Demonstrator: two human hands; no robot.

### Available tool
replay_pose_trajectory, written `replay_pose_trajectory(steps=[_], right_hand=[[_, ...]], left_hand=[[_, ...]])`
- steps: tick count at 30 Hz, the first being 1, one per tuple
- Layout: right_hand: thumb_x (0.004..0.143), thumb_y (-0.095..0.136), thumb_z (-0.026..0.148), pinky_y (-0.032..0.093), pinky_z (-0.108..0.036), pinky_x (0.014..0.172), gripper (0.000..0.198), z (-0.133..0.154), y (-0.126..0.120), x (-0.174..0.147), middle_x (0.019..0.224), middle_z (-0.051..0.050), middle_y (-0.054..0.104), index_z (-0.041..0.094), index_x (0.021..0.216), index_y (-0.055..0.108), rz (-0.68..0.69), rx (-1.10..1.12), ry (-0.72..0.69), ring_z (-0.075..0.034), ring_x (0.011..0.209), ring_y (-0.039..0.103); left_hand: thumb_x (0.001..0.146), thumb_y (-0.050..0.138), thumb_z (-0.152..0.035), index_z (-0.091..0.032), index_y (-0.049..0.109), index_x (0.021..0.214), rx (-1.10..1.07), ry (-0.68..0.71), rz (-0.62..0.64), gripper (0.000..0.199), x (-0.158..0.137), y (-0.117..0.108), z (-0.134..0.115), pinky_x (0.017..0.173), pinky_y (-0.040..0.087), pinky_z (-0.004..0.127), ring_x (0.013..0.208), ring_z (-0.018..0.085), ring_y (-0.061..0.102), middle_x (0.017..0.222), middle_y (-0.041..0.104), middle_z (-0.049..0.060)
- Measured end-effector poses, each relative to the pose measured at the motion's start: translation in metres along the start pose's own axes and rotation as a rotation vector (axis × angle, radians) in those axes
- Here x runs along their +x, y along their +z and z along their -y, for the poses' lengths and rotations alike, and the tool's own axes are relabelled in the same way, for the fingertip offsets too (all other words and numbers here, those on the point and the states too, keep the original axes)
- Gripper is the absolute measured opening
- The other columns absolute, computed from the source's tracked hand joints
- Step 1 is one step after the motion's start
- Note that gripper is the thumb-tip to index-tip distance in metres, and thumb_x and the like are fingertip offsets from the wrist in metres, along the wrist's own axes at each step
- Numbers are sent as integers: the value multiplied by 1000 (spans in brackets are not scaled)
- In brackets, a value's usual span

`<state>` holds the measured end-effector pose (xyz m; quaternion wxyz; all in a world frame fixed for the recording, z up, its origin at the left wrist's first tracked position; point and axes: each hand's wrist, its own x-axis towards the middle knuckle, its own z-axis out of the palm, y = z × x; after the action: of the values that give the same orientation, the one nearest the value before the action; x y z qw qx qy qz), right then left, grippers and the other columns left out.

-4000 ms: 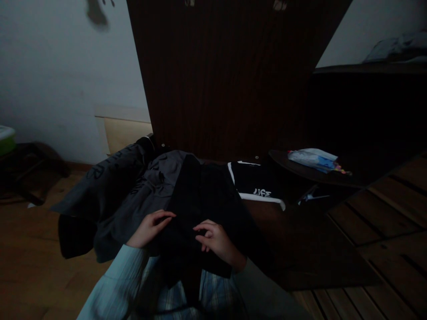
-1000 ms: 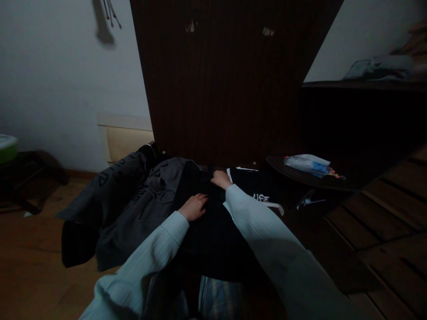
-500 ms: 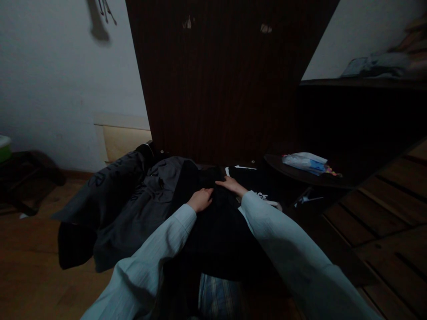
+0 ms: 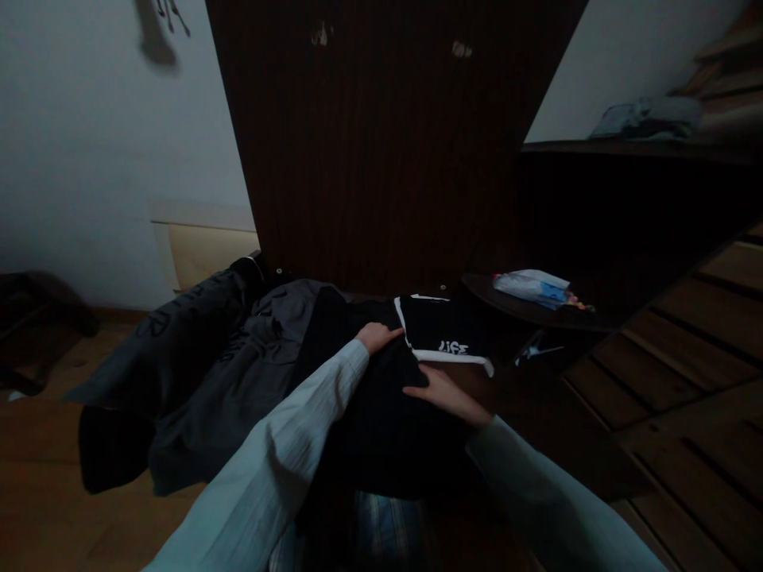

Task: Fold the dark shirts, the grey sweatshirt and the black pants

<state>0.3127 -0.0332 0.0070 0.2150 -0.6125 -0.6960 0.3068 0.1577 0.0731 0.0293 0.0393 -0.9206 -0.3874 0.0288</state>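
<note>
From my remote seat I see a tall dark-brown wood panel (image 4: 369,151) filling the upper middle of the frame, with a white wall (image 4: 101,143) at the upper left. A dark bench (image 4: 554,437) runs through the lower centre and lower right, with the clothes lying over it. The grey garment (image 4: 214,437), printed with black lettering, is spread across the centre left, bunched, its end hanging at the lower left. Beside it, in the lower centre, the black garment (image 4: 381,429) I am handling lies loosely spread, overlapping the grey one. Right of centre I have a folded black garment with white trim (image 4: 435,322), white lettering near its lower edge. A rounded dark shelf (image 4: 484,297) juts in at centre right, and a clear plastic packet (image 4: 530,287) rests on it. My right hand (image 4: 450,391) is at the black garment's right side, open, thumb apart from the fingers. My left hand (image 4: 380,337) lies at its upper part, fingers reaching towards the white trim; I cannot tell whether they pinch any cloth. Smallest are two screw heads (image 4: 443,287) low on the panel.
</note>
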Motion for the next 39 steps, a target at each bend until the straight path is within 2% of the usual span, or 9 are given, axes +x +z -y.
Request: replay_pose_trajectory(steps=[7,14,18,22,25,27,31,34,39], right_hand=[[70,56,39,45,-34,80,35,-28,3,-75,102,-7,65,18,99,59,2,49,29,-23,90,60],[68,56,32,45,-31,71,33,-30,18,-124,95,-8,67,23,100,56,-47,-296,249,-24,85,63],[69,53,26,43,-28,60,21,-18,26,-136,81,-6,68,27,90,54,-71,-445,303,-22,73,64],[72,46,23,38,-26,50,4,-4,24,-142,64,-2,62,26,74,46,-153,-447,327,-19,59,61],[70,44,21,38,-26,50,6,6,25,-145,64,-1,59,25,73,43,-227,-365,314,-18,57,59],[66,43,16,40,-25,51,13,13,32,-147,68,-1,59,25,75,43,-219,-275,226,-17,59,59],[62,41,8,43,-22,54,25,32,61,-148,75,-2,59,25,79,46,-164,-155,58,-15,61,58],[63,42,4,41,-20,53,27,44,78,-146,73,-2,59,22,82,47,-111,-148,87,-13,60,58],[69,44,6,36,-19,50,22,60,82,-146,68,0,57,22,82,49,-84,-155,67,-12,57,56]], left_hand=[[88,32,-15,-22,47,110,-60,-56,-22,28,8,4,-1,71,44,29,86,19,61,88,64,9],[86,29,-8,-13,43,108,-154,-158,-45,26,11,0,0,75,45,34,92,23,60,93,63,16],[83,35,-7,-11,42,107,-250,-226,-83,25,9,-6,3,77,45,35,94,25,59,97,62,18],[79,41,-7,-10,39,108,-398,-309,-165,29,7,-12,6,80,42,37,97,27,57,99,60,20],[76,44,-6,-12,40,105,-554,-369,-240,29,8,-13,11,81,41,37,95,26,57,96,60,17],[74,43,-3,-15,43,98,-684,-399,-287,27,11,-12,17,80,41,34,91,22,57,91,60,12],[74,38,-2,-18,43,86,-988,-463,-353,21,14,-6,30,63,45,25,66,12,56,71,54,1],[77,33,-6,-19,41,81,-1202,-498,-391,15,11,-2,38,49,43,20,50,8,49,62,45,-4],[76,45,-18,-19,41,78,-1456,-488,-438,5,1,-2,50,43,39,15,43,5,43,59,41,-7]])
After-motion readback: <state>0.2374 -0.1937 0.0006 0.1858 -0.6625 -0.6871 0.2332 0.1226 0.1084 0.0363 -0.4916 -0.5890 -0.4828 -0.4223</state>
